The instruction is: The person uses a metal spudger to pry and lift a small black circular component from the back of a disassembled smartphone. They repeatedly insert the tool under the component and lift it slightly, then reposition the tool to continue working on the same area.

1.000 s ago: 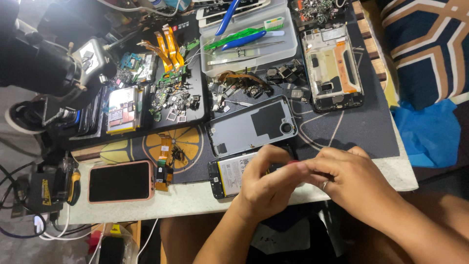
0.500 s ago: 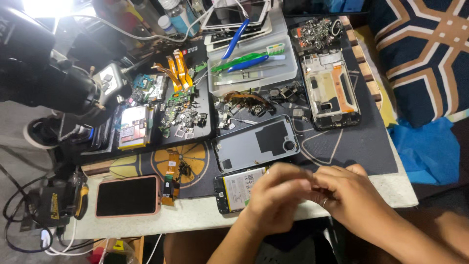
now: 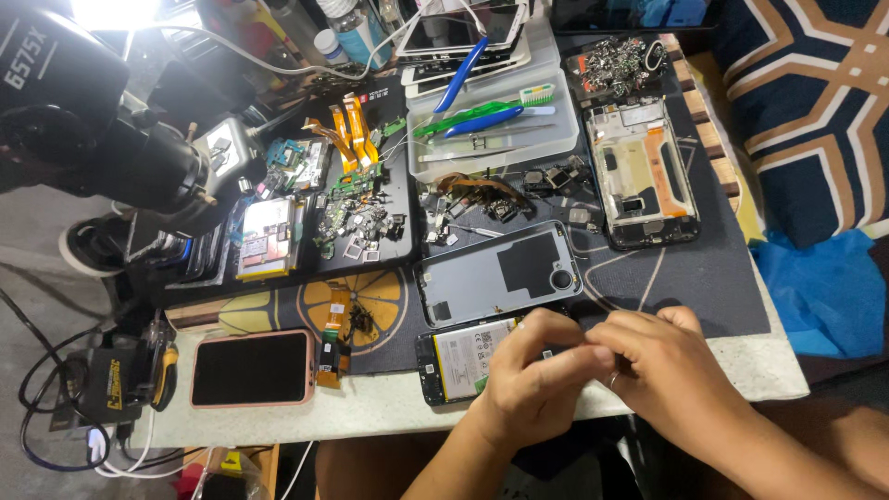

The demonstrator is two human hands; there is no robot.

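Starting at the far left, I see a black microscope hanging over the counter, with a black charger box and its cables below it off the counter's edge. Next comes a pink-cased phone lying face up with a dark screen near the front edge. Just right of it an orange flex strip lies on a black work mat with an orange-slice print. Behind these, a dark tray holds loose circuit boards and small metal parts.

Moving on, a grey phone back cover lies flat in the middle of the mat. Directly in front of it is an opened phone with its battery showing, partly over the mat's front edge. My left hand rests on its right end, fingers curled, thumb and forefinger pinched on something too small for me to make out. My right hand, touching the left at the fingertips, is likewise curled shut; I cannot tell what it holds.

Further back, a clear plastic box carries a toothbrush and tweezers. To the right lies a stripped phone frame, and beyond the counter a blue cloth.
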